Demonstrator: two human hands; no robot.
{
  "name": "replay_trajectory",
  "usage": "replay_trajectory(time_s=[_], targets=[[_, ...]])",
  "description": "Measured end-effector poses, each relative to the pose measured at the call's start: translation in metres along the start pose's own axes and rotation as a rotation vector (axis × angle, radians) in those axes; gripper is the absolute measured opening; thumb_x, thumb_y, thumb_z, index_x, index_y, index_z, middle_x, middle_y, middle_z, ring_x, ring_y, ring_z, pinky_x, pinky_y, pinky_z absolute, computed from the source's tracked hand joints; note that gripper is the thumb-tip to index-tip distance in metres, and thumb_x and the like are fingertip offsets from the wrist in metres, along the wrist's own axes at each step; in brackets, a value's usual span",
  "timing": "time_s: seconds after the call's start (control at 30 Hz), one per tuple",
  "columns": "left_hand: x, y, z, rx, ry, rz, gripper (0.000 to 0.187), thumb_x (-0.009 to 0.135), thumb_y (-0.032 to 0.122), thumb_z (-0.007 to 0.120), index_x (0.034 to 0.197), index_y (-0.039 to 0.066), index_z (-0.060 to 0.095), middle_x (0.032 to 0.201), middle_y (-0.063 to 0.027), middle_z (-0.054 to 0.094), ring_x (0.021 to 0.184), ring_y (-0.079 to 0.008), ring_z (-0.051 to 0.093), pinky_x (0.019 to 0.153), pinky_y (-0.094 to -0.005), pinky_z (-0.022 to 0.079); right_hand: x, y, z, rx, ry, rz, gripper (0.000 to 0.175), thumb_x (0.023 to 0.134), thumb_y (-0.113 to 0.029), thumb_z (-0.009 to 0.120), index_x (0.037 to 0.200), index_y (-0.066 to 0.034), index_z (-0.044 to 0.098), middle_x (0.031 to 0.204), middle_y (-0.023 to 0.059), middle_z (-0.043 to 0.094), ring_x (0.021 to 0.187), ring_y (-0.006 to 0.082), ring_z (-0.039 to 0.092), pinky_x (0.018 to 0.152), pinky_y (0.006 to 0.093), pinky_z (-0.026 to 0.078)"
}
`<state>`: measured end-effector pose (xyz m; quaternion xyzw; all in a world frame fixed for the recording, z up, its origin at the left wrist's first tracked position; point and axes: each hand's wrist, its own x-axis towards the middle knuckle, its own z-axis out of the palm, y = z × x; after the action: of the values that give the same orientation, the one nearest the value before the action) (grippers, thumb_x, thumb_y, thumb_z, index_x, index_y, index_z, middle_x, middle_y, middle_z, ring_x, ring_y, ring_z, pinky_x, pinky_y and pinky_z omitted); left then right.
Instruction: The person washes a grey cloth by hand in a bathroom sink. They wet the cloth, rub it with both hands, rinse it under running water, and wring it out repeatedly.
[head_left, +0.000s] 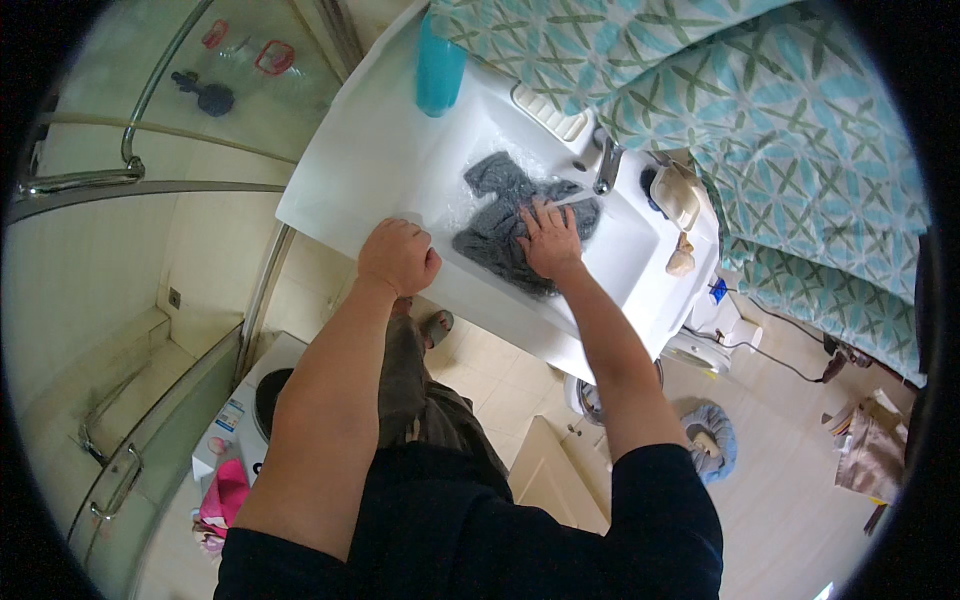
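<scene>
A wet dark grey cloth (499, 225) lies spread in the basin of a white sink (352, 172), with water around its upper edge. My right hand (551, 238) rests on the cloth, fingers apart and palm down, under a stream from the chrome faucet (609, 166). To the left, my left hand (399, 257) is closed in a fist at the sink's front rim; nothing shows in it. A teal container (439, 67) stands at the back left of the sink. Beside the faucet is a white ridged soap tray (551, 114).
A cream dish (675, 196) and a small tan bag (681, 257) sit on the sink's right ledge. A patterned teal and white curtain (787, 135) hangs over the back and right. Glass shower panels (165, 442) stand at left; a blue-lined bin (718, 439) is on the floor.
</scene>
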<state>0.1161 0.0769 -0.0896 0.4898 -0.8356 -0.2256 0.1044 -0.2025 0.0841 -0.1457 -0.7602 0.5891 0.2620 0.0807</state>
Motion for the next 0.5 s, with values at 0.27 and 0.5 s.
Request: replay_trajectory(time_s=[0.27,0.5], targets=[[0.001,-0.002,0.003,0.002,0.001,0.008,0.019,0.08,0.024,0.066,0.072,0.008,0.07,0.082,-0.012,0.07,0.09,-0.0323,0.067,0.093,-0.0441,0.053,-0.008,-0.013,0.024,0.114,0.109,0.064,0.059,0.102,-0.04,0.057,0.152,-0.0084,0.052,0.159,0.0106,0.048,0.154,0.0335,0.032,0.122,0.0676,0.021],[0.001,0.001,0.001,0.019,-0.006,-0.004,0.019,0.08,0.025,0.067,0.074,0.008,0.072,0.083,-0.0114,0.071,0.089,-0.0311,0.067,0.093,-0.0431,0.053,-0.018,-0.019,0.028,0.122,0.166,0.074,0.058,0.101,-0.033,0.057,0.154,-0.0082,0.051,0.159,0.0121,0.048,0.153,0.0338,0.033,0.121,0.0695,0.023]])
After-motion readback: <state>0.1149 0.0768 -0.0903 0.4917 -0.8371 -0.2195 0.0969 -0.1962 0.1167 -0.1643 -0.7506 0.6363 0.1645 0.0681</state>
